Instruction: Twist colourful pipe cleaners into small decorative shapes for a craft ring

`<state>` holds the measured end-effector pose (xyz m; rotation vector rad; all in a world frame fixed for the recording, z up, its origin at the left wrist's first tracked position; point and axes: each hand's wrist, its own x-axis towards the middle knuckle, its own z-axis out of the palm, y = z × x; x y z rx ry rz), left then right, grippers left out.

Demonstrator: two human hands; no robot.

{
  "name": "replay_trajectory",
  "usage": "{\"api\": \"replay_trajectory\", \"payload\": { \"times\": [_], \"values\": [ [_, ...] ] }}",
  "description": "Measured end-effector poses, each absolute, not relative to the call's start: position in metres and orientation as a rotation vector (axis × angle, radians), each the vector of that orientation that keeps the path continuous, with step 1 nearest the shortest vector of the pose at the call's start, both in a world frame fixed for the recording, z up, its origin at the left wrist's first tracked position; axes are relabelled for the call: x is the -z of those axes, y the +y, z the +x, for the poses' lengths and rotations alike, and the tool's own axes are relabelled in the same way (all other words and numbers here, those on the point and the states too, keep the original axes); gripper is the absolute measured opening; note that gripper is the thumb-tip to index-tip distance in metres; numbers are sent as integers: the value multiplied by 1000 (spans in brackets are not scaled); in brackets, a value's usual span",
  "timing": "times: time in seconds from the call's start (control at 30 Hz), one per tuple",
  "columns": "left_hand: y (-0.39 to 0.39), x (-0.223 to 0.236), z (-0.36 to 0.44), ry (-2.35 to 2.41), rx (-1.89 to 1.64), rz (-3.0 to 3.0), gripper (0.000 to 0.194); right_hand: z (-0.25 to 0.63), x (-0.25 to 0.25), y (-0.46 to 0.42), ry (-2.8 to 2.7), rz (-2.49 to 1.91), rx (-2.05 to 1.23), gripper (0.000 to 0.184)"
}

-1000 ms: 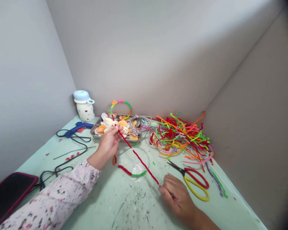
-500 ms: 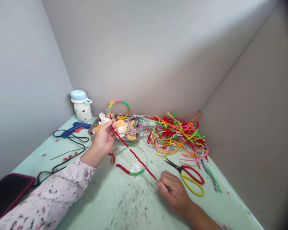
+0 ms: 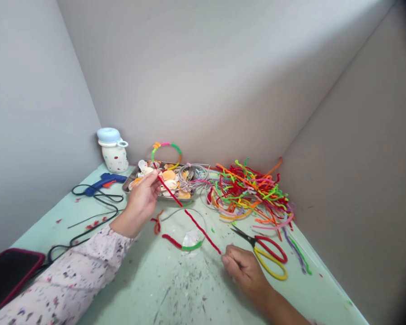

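Observation:
A red pipe cleaner [image 3: 169,191] is pinched between the closed fingers of my left hand [image 3: 145,195], its lower end slanting down to the right. My right hand [image 3: 243,267] is closed in a fist round the end of a red length [image 3: 203,230] that rises to the left. The two red parts lie almost in line with a small gap between them; I cannot tell whether they are joined. Beneath them on the table is a thin wire ring [image 3: 205,220], partly wrapped in red and green, with a whitish piece [image 3: 191,237] inside it.
Behind my left hand stand a metal tray of shells [image 3: 170,185] and a colourful ring [image 3: 181,151]. Scissors [image 3: 269,264] and a heap of pipe cleaners [image 3: 253,189] lie right. A glue gun [image 3: 101,183], a bottle [image 3: 115,155] and a phone [image 3: 11,282] are left.
My left hand has shifted slightly left and its fingers have drawn closer together on the red pipe cleaner. My right hand has hardly moved. The view has shifted a little.

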<state>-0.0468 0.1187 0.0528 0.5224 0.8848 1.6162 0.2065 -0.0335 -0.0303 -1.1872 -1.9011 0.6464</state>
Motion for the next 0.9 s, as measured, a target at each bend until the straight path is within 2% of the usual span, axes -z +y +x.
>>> {"api": "replay_trajectory", "payload": {
  "times": [0.17, 0.37, 0.9],
  "values": [
    [121, -60, -54, 831, -1587, 530, 4, 209, 34, -33, -1677, -1276, -992, 46],
    [121, -55, -55, 916, -1691, 605, 5, 209, 36, -34, -1584, -1298, -1171, 48],
    [130, -42, -56, 979, -1680, 606, 3, 213, 39, -28, -1516, -1337, -1228, 51]
  ]
}}
